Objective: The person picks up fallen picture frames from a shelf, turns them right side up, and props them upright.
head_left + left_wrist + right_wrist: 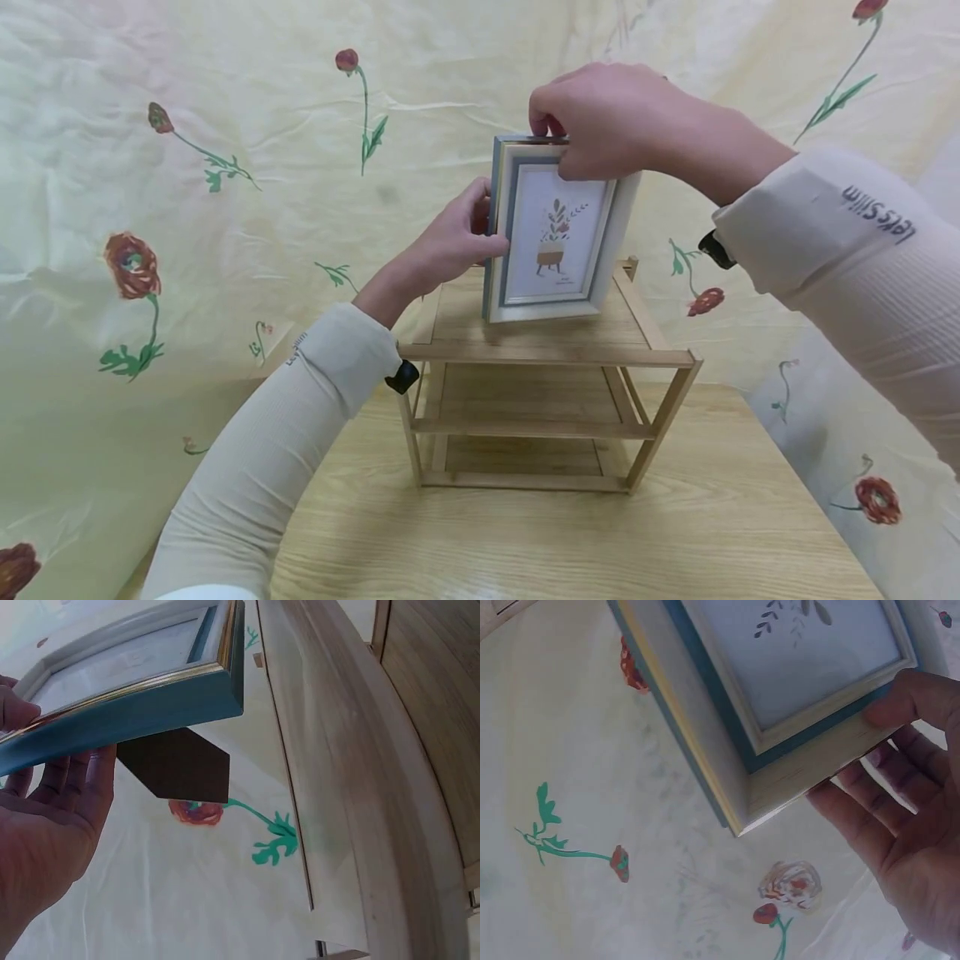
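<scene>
A picture frame [557, 233] with a cream and blue-grey border and a plant print is held upright, slightly tilted, over the top tier of a wooden shelf rack [547, 356]. My left hand [457, 237] grips its left edge, thumb in front and fingers behind. From above, my right hand [611, 121] pinches the top edge. In the left wrist view a dark stand flap [180, 765] juts out behind the frame. The right wrist view shows the right thumb on the cream border [817, 769]. Whether the frame's lower edge touches the shelf I cannot tell.
The rack has three tiers and stands on a light wooden table [480, 542]. Behind and around it hangs a pale cloth [247, 100] printed with red flowers. The table's right edge [810, 492] runs beside the cloth.
</scene>
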Demonstrator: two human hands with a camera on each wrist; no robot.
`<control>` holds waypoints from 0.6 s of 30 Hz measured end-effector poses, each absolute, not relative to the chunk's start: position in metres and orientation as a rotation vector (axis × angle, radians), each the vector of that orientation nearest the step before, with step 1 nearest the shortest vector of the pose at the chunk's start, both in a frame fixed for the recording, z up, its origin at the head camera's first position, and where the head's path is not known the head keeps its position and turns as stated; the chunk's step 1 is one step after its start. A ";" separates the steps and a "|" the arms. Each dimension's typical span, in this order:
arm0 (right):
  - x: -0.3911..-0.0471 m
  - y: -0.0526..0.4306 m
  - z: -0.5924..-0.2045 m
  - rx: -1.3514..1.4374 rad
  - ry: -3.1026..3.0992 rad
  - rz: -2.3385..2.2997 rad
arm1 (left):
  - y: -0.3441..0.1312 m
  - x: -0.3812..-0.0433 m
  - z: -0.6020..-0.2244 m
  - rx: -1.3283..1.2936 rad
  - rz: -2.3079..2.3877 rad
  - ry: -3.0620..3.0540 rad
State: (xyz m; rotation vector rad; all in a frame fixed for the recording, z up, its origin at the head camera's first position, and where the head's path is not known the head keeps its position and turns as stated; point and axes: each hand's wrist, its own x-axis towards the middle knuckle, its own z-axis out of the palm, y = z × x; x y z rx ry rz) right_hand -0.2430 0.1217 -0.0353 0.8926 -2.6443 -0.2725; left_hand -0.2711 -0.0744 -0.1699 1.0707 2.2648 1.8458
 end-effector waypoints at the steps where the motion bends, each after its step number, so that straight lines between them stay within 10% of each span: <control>1: -0.242 0.120 -0.035 0.891 -2.647 -0.283 | -0.075 -0.272 -0.170 1.065 1.850 2.265; 18: -0.238 0.106 -0.041 0.840 -2.706 -0.349 | -0.079 -0.276 -0.181 1.006 1.834 2.320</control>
